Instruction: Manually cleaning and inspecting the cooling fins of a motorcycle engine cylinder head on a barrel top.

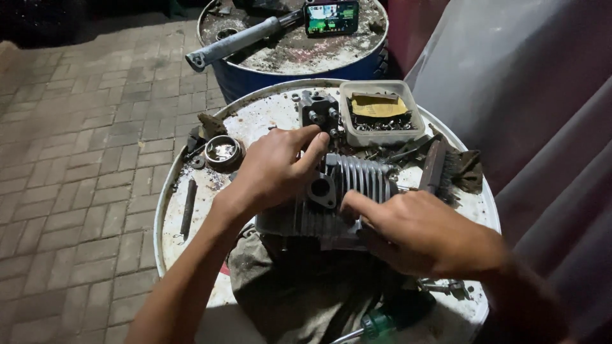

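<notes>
Finned grey engine cylinder [347,191] lies on its side on a dirty cloth [287,280], mid white drum top [255,118]. Left hand [274,169] rests on its upper left end, fingers [312,156] curled and gripping the casting near the round port. Right hand [421,232] presses the near edge of the fins, index finger extended, other fingers folded against the metal. Behind: small grey cast part [319,108], plastic tray of small hardware [381,113]. Wire brush [437,167] right of cylinder; green-handled screwdriver [382,322] at near edge
</notes>
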